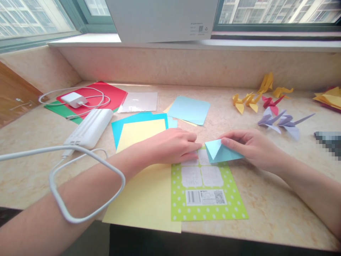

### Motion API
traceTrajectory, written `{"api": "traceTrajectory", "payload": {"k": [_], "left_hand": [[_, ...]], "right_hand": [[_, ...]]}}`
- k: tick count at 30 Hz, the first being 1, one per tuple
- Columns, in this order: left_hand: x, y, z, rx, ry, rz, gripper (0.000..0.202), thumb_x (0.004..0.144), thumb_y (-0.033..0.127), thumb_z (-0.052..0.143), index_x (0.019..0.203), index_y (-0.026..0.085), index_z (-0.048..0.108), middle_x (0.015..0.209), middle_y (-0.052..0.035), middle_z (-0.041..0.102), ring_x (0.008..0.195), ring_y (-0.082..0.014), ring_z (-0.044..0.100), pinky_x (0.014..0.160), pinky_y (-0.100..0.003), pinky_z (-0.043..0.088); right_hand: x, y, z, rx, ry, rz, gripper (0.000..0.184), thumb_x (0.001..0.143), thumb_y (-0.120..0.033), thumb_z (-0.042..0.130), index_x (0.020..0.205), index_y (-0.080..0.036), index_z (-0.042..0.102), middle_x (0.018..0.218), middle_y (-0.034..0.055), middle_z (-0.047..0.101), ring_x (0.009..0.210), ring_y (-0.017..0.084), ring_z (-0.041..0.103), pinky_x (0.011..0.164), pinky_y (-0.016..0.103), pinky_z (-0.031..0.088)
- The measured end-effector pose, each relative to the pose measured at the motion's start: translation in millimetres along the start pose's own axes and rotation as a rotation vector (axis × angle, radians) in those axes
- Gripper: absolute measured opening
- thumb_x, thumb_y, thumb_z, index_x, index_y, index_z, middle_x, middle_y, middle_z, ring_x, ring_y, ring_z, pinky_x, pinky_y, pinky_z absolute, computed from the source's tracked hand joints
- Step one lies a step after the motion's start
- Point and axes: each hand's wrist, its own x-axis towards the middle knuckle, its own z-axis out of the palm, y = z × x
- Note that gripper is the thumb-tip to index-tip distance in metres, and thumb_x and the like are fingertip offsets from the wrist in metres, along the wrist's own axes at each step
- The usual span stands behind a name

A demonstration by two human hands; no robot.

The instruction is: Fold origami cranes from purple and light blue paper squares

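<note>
Between thumb and fingers, my right hand [243, 145] pinches a light blue folded paper [220, 151], one triangular flap showing on its left part. My left hand [177, 145] lies palm down just left of it, fingers stretched toward the folded paper but apart from it. Beneath both is a green polka-dot card [209, 211] with a barcode label, its top covered by my left hand and the folded paper. Yellow paper sheets [144, 202] extend under my left wrist, and a light blue square sheet [189, 110] lies beyond my fingers.
Folded paper cranes in yellow [239, 103], red [271, 103] and lilac [289, 122] stand at the back right. A white power strip [92, 128], a charger [74, 99] and a looping white cable [57, 199] occupy the left, the cable crossing over my left forearm. Red paper [106, 94] lies behind.
</note>
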Motion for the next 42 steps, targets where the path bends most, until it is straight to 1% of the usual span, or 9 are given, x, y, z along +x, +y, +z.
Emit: {"api": "traceTrajectory", "payload": {"k": [11, 19, 23, 27, 29, 32, 35, 37, 42], "left_hand": [[0.3, -0.1, -0.2, -0.014, 0.003, 0.012, 0.028, 0.098, 0.035, 0.050, 0.110, 0.018, 0.068, 0.081, -0.0057, 0.062, 0.069, -0.0168, 0.057, 0.062, -0.029, 0.041], [0.0, -0.1, 0.6, 0.024, -0.008, 0.010, 0.030, 0.099, 0.037, 0.049, 0.113, 0.019, 0.067, 0.081, -0.0046, 0.062, 0.072, -0.0174, 0.059, 0.064, -0.029, 0.043], [0.8, 0.0, 0.7, 0.049, 0.020, 0.018, 0.029, 0.098, 0.038, 0.050, 0.113, 0.019, 0.066, 0.084, -0.0055, 0.064, 0.076, -0.0183, 0.061, 0.069, -0.030, 0.046], [2.5, 0.5, 2.8, 0.035, 0.113, 0.036, 0.026, 0.098, 0.026, 0.047, 0.113, 0.015, 0.065, 0.093, -0.0094, 0.067, 0.088, -0.0217, 0.063, 0.077, -0.034, 0.049], [4.1, 3.0, 5.2, -0.038, 0.185, 0.048, 0.026, 0.098, 0.024, 0.047, 0.113, 0.014, 0.065, 0.098, -0.0111, 0.068, 0.094, -0.0227, 0.063, 0.081, -0.036, 0.049], [7.7, 11.1, 8.3, -0.277, 0.289, -0.065, 0.027, 0.098, 0.030, 0.050, 0.113, 0.014, 0.065, 0.099, -0.0101, 0.070, 0.090, -0.0192, 0.064, 0.080, -0.032, 0.050], [12.3, 20.8, 8.8, -0.545, 0.272, -0.222, 0.024, 0.095, 0.032, 0.056, 0.106, 0.014, 0.067, 0.085, -0.0045, 0.072, 0.069, -0.0120, 0.062, 0.067, -0.025, 0.048], [14.9, 25.2, 8.0, -0.668, 0.271, -0.316, 0.018, 0.091, 0.029, 0.062, 0.098, 0.014, 0.067, 0.077, -0.0020, 0.070, 0.061, -0.0093, 0.058, 0.061, -0.022, 0.046], [18.4, 26.7, 5.1, -0.897, 0.313, -0.461, 0.010, 0.086, 0.022, 0.065, 0.090, 0.014, 0.066, 0.070, 0.0010, 0.065, 0.059, -0.0074, 0.055, 0.056, -0.019, 0.043]], "right_hand": [[-0.4, -3.9, -0.1, -0.030, 0.004, -0.013, 0.041, 0.083, -0.061, 0.064, 0.086, -0.022, 0.075, 0.077, 0.0032, 0.071, 0.063, 0.016, 0.057, 0.054, 0.028, 0.041], [-1.1, -3.4, -0.5, -0.022, -0.015, -0.006, 0.037, 0.081, -0.057, 0.067, 0.089, -0.022, 0.075, 0.079, 0.0022, 0.071, 0.066, 0.017, 0.059, 0.056, 0.027, 0.042], [-2.1, -5.7, 0.4, -0.039, -0.027, -0.003, 0.035, 0.083, -0.056, 0.066, 0.087, -0.022, 0.075, 0.078, 0.0020, 0.071, 0.065, 0.016, 0.059, 0.056, 0.027, 0.041], [-2.4, -7.8, 2.2, -0.083, -0.047, -0.047, 0.037, 0.085, -0.057, 0.063, 0.087, -0.022, 0.076, 0.079, 0.0030, 0.073, 0.067, 0.018, 0.061, 0.057, 0.029, 0.044], [-2.1, -9.1, 3.9, -0.115, -0.060, -0.080, 0.037, 0.086, -0.056, 0.062, 0.086, -0.022, 0.077, 0.080, 0.0027, 0.073, 0.068, 0.018, 0.062, 0.058, 0.029, 0.045], [-2.0, -13.1, 8.2, -0.118, -0.043, -0.119, 0.033, 0.087, -0.053, 0.062, 0.084, -0.023, 0.077, 0.078, 0.0015, 0.073, 0.069, 0.017, 0.063, 0.060, 0.028, 0.046], [-2.8, -19.0, 14.7, -0.086, -0.012, -0.150, 0.030, 0.088, -0.050, 0.062, 0.082, -0.024, 0.076, 0.076, 0.0008, 0.074, 0.069, 0.018, 0.065, 0.061, 0.028, 0.048], [-3.4, -22.4, 19.3, -0.077, 0.002, -0.182, 0.028, 0.088, -0.048, 0.062, 0.084, -0.025, 0.077, 0.079, 0.0011, 0.075, 0.071, 0.019, 0.067, 0.062, 0.030, 0.049], [-3.5, -24.9, 24.5, -0.043, 0.104, -0.240, 0.023, 0.088, -0.045, 0.064, 0.094, -0.026, 0.077, 0.095, 0.0024, 0.078, 0.084, 0.022, 0.070, 0.075, 0.034, 0.054]]}}
